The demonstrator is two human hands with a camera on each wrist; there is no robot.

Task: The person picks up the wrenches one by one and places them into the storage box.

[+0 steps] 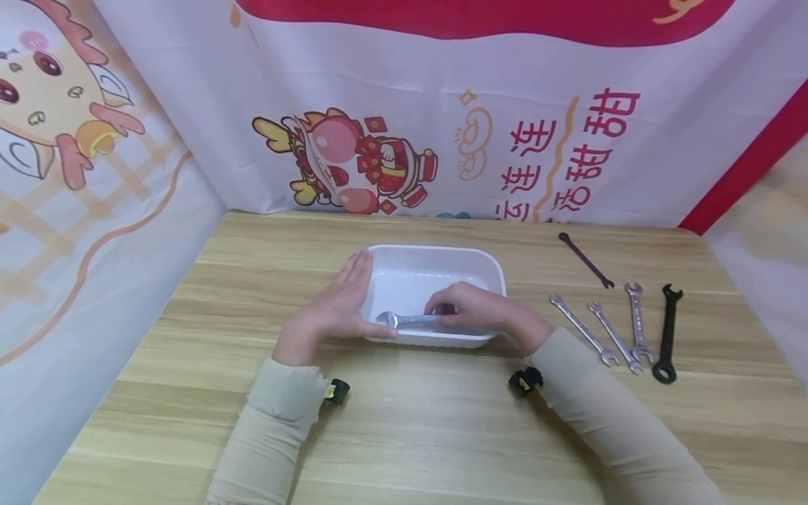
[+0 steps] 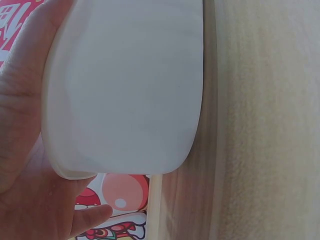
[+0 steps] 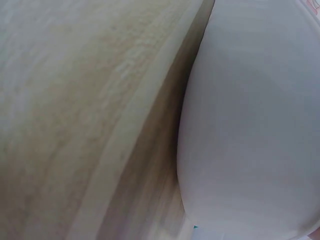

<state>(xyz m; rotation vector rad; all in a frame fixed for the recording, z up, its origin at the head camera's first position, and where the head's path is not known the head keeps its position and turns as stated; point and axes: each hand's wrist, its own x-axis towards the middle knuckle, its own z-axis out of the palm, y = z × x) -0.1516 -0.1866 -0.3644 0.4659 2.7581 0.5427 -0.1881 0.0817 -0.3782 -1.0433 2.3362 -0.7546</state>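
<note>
A white plastic tray (image 1: 435, 339) stands on the table in the head view. My left hand (image 1: 337, 301) lies along its left end, fingers stretched out and thumb along the front rim. From below, the left wrist view has the palm (image 2: 20, 125) right at the edge of the white tray (image 2: 130, 90). Reaching inside the tray, my right hand (image 1: 470, 306) pinches a silver wrench (image 1: 410, 320), whose open-end jaw points left. Fingers cover its right end. The tray's outer wall (image 3: 250, 120) fills much of the right wrist view, and the right hand is hidden there.
Right of the tray lie a dark thin wrench (image 1: 587, 261), several silver wrenches, among them one by the tray (image 1: 583, 330), and a black wrench (image 1: 668, 333). A printed cloth (image 1: 404, 84) hangs behind the wooden table (image 1: 410, 435).
</note>
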